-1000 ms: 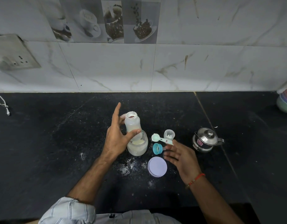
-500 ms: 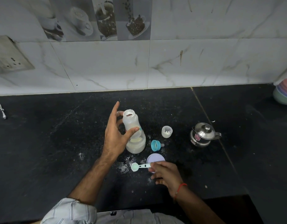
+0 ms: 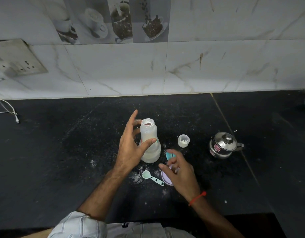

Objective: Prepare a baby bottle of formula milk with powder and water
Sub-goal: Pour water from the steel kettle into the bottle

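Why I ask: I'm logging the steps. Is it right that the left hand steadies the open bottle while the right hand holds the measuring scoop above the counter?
Not quite. The head view shows the left hand steadying the open bottle, but the measuring scoop lies on the counter by the spilled powder. The right hand is not holding it; it is over the lilac lid, near the teal ring.

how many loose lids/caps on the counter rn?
2. A lilac lid lies flat near the front, half under the right hand. A teal cap sits just behind it, beside the bottle. Others could be hidden.

L hand point(image 3: 131, 150) gripping (R hand point(image 3: 180, 170) loose)
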The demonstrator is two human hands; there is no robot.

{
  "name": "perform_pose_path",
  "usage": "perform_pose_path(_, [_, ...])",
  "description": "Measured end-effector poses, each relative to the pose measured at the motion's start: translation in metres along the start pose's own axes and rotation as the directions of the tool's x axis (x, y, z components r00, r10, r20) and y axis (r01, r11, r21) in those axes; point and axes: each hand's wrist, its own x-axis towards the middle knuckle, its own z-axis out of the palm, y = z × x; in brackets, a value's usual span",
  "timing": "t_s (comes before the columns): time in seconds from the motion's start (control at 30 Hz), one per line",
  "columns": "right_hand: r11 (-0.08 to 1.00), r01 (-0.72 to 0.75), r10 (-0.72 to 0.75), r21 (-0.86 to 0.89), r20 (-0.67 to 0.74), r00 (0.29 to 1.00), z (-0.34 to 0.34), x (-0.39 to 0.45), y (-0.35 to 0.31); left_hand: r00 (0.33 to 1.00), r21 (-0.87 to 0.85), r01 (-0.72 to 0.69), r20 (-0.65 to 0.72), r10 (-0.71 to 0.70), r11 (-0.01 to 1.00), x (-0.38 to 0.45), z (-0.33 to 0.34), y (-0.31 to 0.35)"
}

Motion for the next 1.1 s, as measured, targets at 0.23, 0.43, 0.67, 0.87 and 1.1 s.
perform_pose_path(0.23, [0.987,0.136,-0.145,0.089,0.1,0.984,-0.003,0.053,-0.044,0.994,-0.068,0.015,0.11,-0.008,0.998,-0.009,0.025,0.014])
perform_pose_path(0.43, [0.982,0.133,-0.126,0.135,-0.056,0.99,-0.007,0.05,-0.039,0.998,0.085,0.032,0.054,-0.036,0.996,0.004,0.01,0.011])
perform_pose_path(0.67, [0.99,0.06,-0.045,0.125,-0.124,0.991,-0.022,0.039,-0.021,0.975,0.742,-0.216,0.204,0.094,0.635,0.023,-0.003,-0.033])
perform_pose_path(0.87, [0.986,0.055,-0.031,0.154,-0.155,0.987,-0.029,0.036,-0.019,0.971,0.774,-0.236,0.206,0.119,0.587,0.023,0.002,-0.026])
perform_pose_path(1.1, [0.988,0.062,-0.042,0.142,-0.143,0.989,-0.029,0.037,-0.016,0.971,0.78,-0.214,0.235,0.041,0.588,0.019,0.005,-0.017])
